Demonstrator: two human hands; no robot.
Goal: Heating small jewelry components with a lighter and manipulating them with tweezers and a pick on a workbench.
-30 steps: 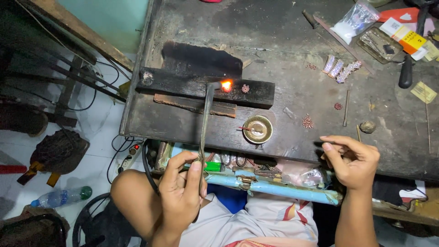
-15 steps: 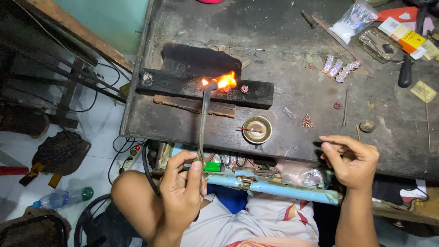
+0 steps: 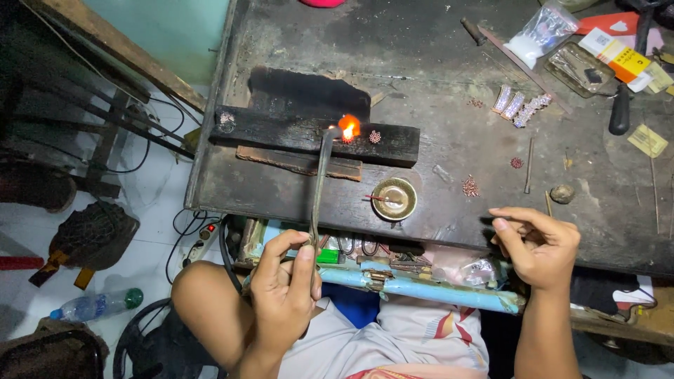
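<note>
Shrunk since the earlier frame, the flame (image 3: pixel 349 127) is kept at frame centre, straight up the torch (image 3: pixel 318 184) held in the left hand's (image 3: pixel 284 295) closed grip.

Left hand (image 3: pixel 284 291): fingers curled shut in a grip, thumb up, forearm low.
Right hand (image 3: pixel 537 245): loosely cupped, fingertips pinched together, wrist straight.

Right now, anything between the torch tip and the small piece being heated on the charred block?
Nothing visible. The left hand holds the torch, whose flame lands directly on the charred wooden block. The small flower-shaped piece lies just to the flame's right, and the brass dish sits nearer the person, off that line.
</note>
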